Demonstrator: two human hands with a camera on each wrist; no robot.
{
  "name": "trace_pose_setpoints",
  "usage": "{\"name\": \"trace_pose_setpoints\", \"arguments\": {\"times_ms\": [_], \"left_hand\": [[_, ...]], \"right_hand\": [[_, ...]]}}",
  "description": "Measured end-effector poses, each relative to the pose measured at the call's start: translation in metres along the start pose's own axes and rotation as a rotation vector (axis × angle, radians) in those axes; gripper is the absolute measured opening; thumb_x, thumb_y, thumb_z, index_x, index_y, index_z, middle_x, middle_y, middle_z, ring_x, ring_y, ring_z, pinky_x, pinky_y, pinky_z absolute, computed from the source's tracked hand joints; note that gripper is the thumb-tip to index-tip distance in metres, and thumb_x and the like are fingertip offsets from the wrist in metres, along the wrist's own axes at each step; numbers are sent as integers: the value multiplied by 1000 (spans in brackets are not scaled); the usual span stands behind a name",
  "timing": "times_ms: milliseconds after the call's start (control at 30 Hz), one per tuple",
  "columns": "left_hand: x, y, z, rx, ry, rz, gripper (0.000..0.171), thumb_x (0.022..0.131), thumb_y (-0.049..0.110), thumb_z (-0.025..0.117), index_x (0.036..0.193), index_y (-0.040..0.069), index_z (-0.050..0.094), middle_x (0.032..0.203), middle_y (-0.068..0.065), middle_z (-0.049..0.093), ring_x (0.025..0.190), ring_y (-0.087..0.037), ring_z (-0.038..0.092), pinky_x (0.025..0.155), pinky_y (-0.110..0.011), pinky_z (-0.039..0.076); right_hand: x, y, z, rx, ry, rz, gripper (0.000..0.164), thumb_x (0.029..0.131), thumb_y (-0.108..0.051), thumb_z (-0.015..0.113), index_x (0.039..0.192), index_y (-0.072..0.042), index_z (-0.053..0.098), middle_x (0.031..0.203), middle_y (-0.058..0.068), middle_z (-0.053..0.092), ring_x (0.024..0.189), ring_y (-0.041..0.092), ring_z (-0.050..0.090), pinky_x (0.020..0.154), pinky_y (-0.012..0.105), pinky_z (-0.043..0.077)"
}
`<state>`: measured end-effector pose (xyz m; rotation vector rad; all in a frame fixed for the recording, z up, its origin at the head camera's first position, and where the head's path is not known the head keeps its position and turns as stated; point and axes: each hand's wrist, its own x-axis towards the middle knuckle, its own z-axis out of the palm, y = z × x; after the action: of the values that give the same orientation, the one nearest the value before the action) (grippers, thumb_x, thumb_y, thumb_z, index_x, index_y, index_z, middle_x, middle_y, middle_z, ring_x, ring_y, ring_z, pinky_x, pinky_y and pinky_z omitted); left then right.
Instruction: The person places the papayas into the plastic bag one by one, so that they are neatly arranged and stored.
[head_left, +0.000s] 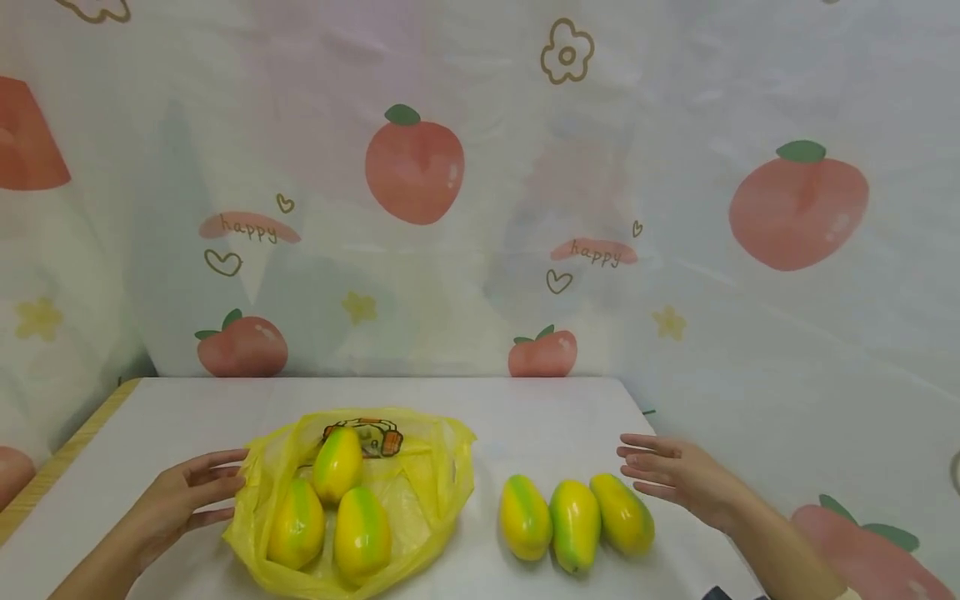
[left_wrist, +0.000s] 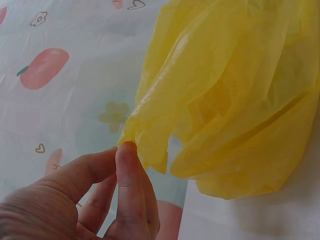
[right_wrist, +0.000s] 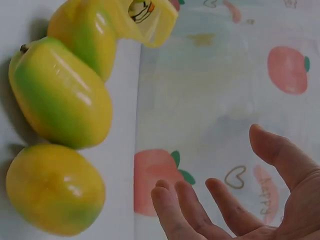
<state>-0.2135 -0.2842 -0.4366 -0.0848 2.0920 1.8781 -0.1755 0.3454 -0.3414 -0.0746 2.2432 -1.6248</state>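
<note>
A yellow plastic bag [head_left: 420, 517] lies wide open at the left of the table, with three yellow-green mangoes [head_left: 363, 533] inside. At its left edge, my left hand [head_left: 180, 500] pinches the plastic between thumb and fingertips [left_wrist: 127, 155]. To the bag's right, three more mangoes [head_left: 576, 525] sit side by side on the white tabletop. My right hand [head_left: 693, 479] hovers just right of this row, its fingers spread and holding nothing. In the right wrist view, a mango [right_wrist: 55, 190] lies left of those fingers, apart from them.
The white tabletop [head_left: 540, 425] has a wooden strip [head_left: 75, 446] along its left edge. Behind and at both sides hangs a pale cloth [head_left: 480, 283] printed with peaches and flowers. A small dark object [head_left: 716, 593] shows at the bottom right edge.
</note>
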Motion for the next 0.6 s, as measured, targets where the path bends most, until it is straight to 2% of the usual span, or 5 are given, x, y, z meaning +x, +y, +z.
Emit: {"name": "trace_pose_setpoints", "arguments": {"times_ms": [100,167,367,500,600], "left_hand": [[0,-1,0,-4,1,3,52,94,24,69,141,10,52,113,4,62,95,-7,66,86,-37,59],[0,-1,-1,-5,1,6,49,94,24,68,140,12,53,114,4,62,96,-7,66,86,-37,59],[0,-2,0,-17,1,6,45,94,24,68,137,16,56,113,5,63,96,-8,66,86,-37,59],[0,-3,1,-9,5,-5,51,94,25,69,140,12,53,113,4,63,96,-8,66,86,-36,60],[0,-4,1,0,9,-11,52,94,26,69,141,11,52,115,3,62,97,-7,65,86,-36,59]], "right_hand": [[-3,20,-11,-2,46,-2,65,103,-21,53,147,16,23,141,20,52,110,10,64,97,32,54],[-2,30,-15,-11,84,21,67,102,-21,55,147,16,22,139,20,54,108,10,64,96,33,55],[7,57,-19,-28,197,158,73,98,-27,62,149,12,26,133,23,58,113,31,64,95,43,55],[14,69,-14,-40,245,262,76,95,-30,66,149,8,29,135,29,53,111,33,64,94,45,55],[19,73,-9,-38,250,317,76,94,-33,67,149,5,32,141,34,43,112,37,62,94,46,55]]}}
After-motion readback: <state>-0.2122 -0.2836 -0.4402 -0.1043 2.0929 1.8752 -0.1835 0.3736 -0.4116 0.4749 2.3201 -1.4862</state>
